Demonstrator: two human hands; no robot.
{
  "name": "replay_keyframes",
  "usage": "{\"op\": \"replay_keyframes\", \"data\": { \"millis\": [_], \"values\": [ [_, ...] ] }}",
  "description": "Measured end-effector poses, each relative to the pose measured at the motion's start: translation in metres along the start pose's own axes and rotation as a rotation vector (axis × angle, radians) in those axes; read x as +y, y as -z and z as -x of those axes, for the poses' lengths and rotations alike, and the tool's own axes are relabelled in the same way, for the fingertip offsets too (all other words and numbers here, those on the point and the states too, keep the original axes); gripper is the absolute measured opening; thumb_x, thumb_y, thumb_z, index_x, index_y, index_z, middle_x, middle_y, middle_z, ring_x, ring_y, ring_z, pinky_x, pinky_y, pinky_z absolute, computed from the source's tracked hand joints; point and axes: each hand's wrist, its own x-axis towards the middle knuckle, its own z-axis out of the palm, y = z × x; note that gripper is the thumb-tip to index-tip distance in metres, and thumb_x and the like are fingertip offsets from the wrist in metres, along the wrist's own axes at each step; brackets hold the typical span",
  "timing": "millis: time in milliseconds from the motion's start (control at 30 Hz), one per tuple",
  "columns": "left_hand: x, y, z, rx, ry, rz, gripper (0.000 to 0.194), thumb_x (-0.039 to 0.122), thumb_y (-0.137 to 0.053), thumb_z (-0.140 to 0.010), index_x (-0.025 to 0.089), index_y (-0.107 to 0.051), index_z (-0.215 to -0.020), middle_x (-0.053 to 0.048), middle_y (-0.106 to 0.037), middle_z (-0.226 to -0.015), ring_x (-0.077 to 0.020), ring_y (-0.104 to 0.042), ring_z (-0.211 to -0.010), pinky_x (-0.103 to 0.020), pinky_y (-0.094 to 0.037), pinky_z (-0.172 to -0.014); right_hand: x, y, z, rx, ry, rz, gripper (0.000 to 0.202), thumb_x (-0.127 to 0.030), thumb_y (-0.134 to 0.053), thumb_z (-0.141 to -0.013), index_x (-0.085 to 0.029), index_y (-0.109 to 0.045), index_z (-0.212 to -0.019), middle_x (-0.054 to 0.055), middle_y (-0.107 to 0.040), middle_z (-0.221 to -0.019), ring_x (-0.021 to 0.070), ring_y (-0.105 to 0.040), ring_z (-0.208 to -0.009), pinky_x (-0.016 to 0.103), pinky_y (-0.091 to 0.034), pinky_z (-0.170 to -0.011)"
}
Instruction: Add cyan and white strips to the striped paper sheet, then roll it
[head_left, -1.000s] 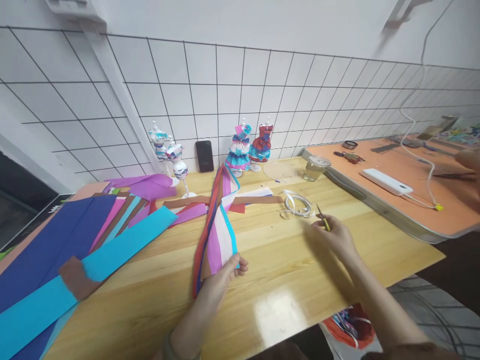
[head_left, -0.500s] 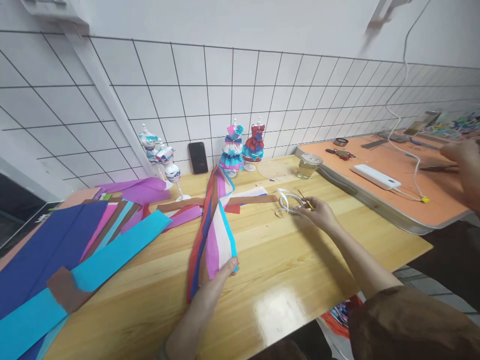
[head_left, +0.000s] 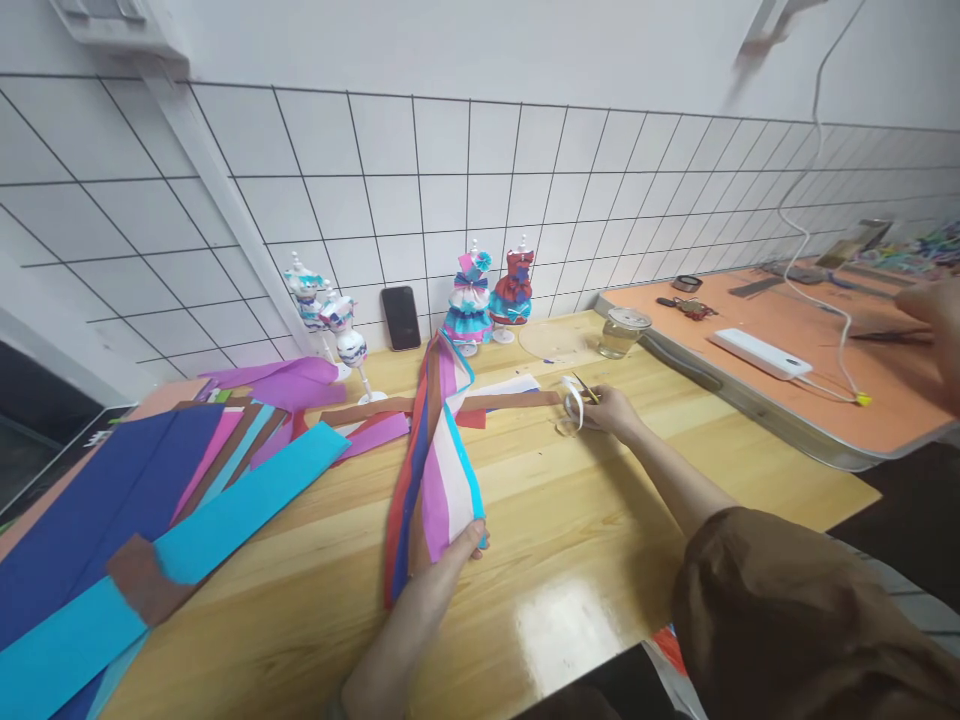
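My left hand (head_left: 450, 565) is closed on the near end of a striped strip (head_left: 450, 490) in turquoise, white, purple, brown, blue and red. The strip looks like crepe paper or thin cloth and runs back across the wooden table. Farther right, my right hand (head_left: 611, 412) is closed at a narrow roll of white tape (head_left: 576, 402), which stands tilted up. A thin pointed dark-and-gold tool (head_left: 587, 388) sticks out from the same fingers; its exact kind is unclear. Beside the roll ends a flat brown strip (head_left: 517, 402).
Several small dressed mannequins, including one in a red dress (head_left: 514, 285), and a phone (head_left: 401, 318) stand by the tiled wall. Coloured sheets (head_left: 142, 470) lie left. A lidded jar (head_left: 622, 332) stands near the orange table (head_left: 810, 410), where another person's hand (head_left: 937, 310) shows.
My right hand has moved slightly left, and the tape roll has gone from lying nearly flat to tilted up. My left hand keeps its hold on the striped strip. The view has shifted slightly.
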Motion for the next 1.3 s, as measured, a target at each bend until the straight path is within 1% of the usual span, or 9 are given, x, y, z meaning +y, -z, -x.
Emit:
{"op": "replay_keyframes", "data": {
  "millis": [233,367,567,733,900,1033,1133,1233,1300],
  "values": [
    [-0.003,0.000,-0.001,-0.010,0.009,0.008,0.033,0.046,-0.066,-0.064,0.016,-0.062,-0.076,-0.005,-0.066,-0.068,-0.0192,-0.061,-0.062,-0.027,-0.049,-0.055,-0.003,-0.001,-0.003,-0.054,-0.079,0.010,0.031,-0.031,-0.067,-0.059,-0.010,-0.066,-0.081,0.004,-0.062,-0.058,0.0136,-0.056,-0.051,0.019,-0.038,-0.042],
    [-0.006,-0.003,-0.003,-0.059,0.076,0.078,0.037,0.049,-0.069,-0.058,0.015,-0.063,-0.073,-0.005,-0.065,-0.068,-0.0194,-0.061,-0.064,-0.027,-0.051,-0.056,-0.009,0.000,-0.002,-0.093,-0.111,0.007,0.025,-0.031,-0.066,-0.059,-0.010,-0.067,-0.072,0.002,-0.058,-0.050,0.0123,-0.053,-0.046,0.019,-0.036,-0.040],
    [-0.013,-0.001,-0.002,-0.122,0.165,0.065,0.037,0.048,-0.072,-0.056,0.014,-0.067,-0.070,-0.009,-0.068,-0.077,-0.0245,-0.063,-0.079,-0.034,-0.050,-0.075,-0.014,0.004,0.003,-0.153,-0.105,-0.035,0.027,-0.032,-0.067,-0.057,-0.012,-0.066,-0.076,0.002,-0.061,-0.055,0.0125,-0.055,-0.050,0.019,-0.038,-0.043],
    [0.007,-0.003,0.011,-0.385,0.153,0.044,0.028,0.039,-0.072,-0.061,0.017,-0.067,-0.077,-0.006,-0.069,-0.085,-0.0230,-0.061,-0.086,-0.033,-0.047,-0.082,-0.010,0.010,0.011,-0.201,-0.058,-0.102,0.035,-0.030,-0.072,-0.053,-0.011,-0.066,-0.081,0.002,-0.063,-0.063,0.0127,-0.056,-0.055,0.019,-0.041,-0.046],
    [0.016,-0.011,0.019,-0.473,0.014,-0.062,0.017,0.030,-0.072,-0.060,0.020,-0.065,-0.071,-0.006,-0.067,-0.084,-0.0231,-0.059,-0.089,-0.034,-0.042,-0.088,-0.003,0.016,0.020,-0.202,0.011,-0.170,0.035,-0.029,-0.068,-0.059,-0.011,-0.064,-0.089,0.002,-0.065,-0.068,0.0113,-0.057,-0.058,0.018,-0.043,-0.050],
    [0.013,-0.024,0.012,-0.459,0.008,-0.084,0.022,0.028,-0.070,-0.061,0.020,-0.064,-0.081,-0.004,-0.065,-0.076,-0.0205,-0.060,-0.077,-0.034,-0.044,-0.079,0.005,0.025,0.032,-0.128,0.049,-0.147,0.042,-0.040,-0.060,-0.069,-0.009,-0.061,-0.097,0.005,-0.064,-0.065,0.0117,-0.055,-0.049,0.020,-0.040,-0.043],
    [0.016,-0.036,0.002,-0.400,0.003,-0.036,0.036,0.032,-0.070,-0.062,0.017,-0.061,-0.093,-0.003,-0.063,-0.071,-0.0189,-0.060,-0.070,-0.032,-0.046,-0.070,0.013,0.032,0.043,-0.080,0.100,-0.088,0.047,-0.050,-0.045,-0.079,-0.008,-0.062,-0.093,0.008,-0.063,-0.061,0.0132,-0.054,-0.047,0.022,-0.039,-0.042],
    [0.021,-0.045,-0.009,-0.351,-0.010,0.045,0.039,0.038,-0.071,-0.058,0.016,-0.060,-0.088,-0.005,-0.062,-0.069,-0.0191,-0.060,-0.070,-0.031,-0.047,-0.066,0.021,0.038,0.059,-0.068,0.163,-0.007,0.055,-0.054,-0.028,-0.085,-0.010,-0.063,-0.087,0.008,-0.063,-0.061,0.0161,-0.057,-0.053,0.024,-0.041,-0.047],
    [0.023,-0.047,-0.014,-0.348,0.001,0.080,0.039,0.041,-0.074,-0.054,0.017,-0.060,-0.081,-0.004,-0.061,-0.065,-0.0193,-0.061,-0.068,-0.032,-0.048,-0.067,0.027,0.038,0.071,-0.083,0.209,0.061,0.055,-0.053,-0.024,-0.086,-0.014,-0.063,-0.085,0.008,-0.065,-0.066,0.0181,-0.060,-0.060,0.025,-0.043,-0.052]
  ]
}}
